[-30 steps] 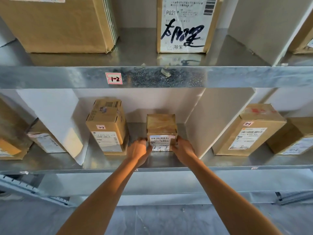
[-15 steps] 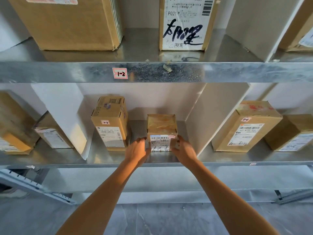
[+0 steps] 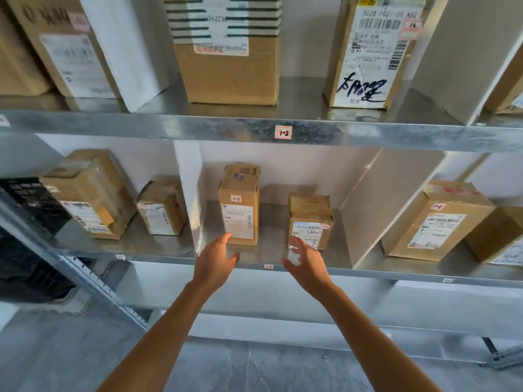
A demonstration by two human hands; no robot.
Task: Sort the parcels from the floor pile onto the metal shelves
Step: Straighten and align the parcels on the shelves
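Note:
A small taped cardboard parcel (image 3: 310, 219) with a white barcode label stands on the lower metal shelf (image 3: 271, 251), in the bay tagged 2-2. To its left stands a taller parcel (image 3: 239, 205) with a 2-2 sticker. My left hand (image 3: 216, 261) hovers open in front of the taller parcel, at the shelf's front edge. My right hand (image 3: 304, 260) is open with fingers spread, just in front of the small parcel's lower left corner. Neither hand holds anything.
White dividers (image 3: 188, 193) split the shelves into bays. More parcels stand in the left bay (image 3: 90, 193) and the right bay (image 3: 435, 219). The upper shelf (image 3: 283, 132), tagged 1-2, carries larger boxes (image 3: 229, 49). Grey tiled floor (image 3: 254, 369) lies below.
Both hands have let go of the small parcel and pulled back toward the shelf's front edge. The parcel stays on the shelf. The view has shifted, showing more of the left bays.

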